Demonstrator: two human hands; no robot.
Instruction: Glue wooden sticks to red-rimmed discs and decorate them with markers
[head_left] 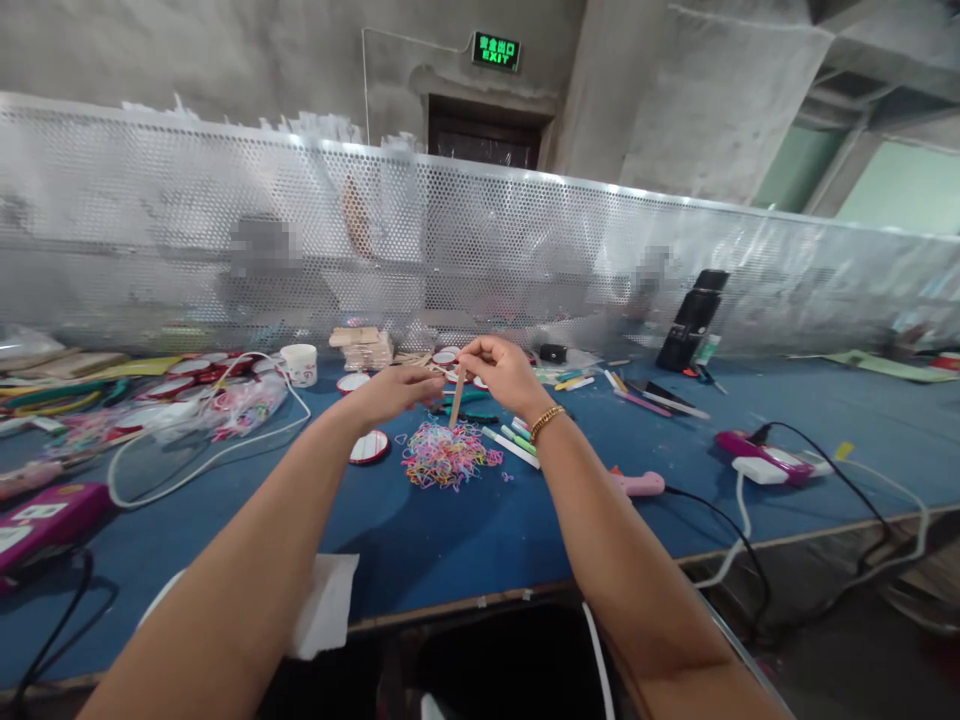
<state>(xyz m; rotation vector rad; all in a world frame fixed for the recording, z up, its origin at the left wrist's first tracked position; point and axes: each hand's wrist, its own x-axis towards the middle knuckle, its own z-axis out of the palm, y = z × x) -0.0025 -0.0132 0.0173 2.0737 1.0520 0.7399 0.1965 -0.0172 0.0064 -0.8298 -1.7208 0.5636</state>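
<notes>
My right hand (504,374) pinches the top of a flat wooden craft stick (456,402), which points down, nearly upright. The stick's lower end meets or overlaps the back of a heap of small, many-coloured loops (446,456); I cannot tell whether it touches them. My left hand (401,390) hovers to the left of the stick, palm down, with its fingers stretched out and nothing visible in them. Beneath it, a round red-rimmed lid (369,447) lies beside the heap. Several markers (511,447) lie just right of the heap.
A paper cup (299,365) and a stack of wooden pieces (363,348) stand toward the back. A pink glue gun (637,485) trails a black cord at right. Purple power strips (776,458) with cables lie at both sides. A perforated metal screen (495,240) borders the table's back.
</notes>
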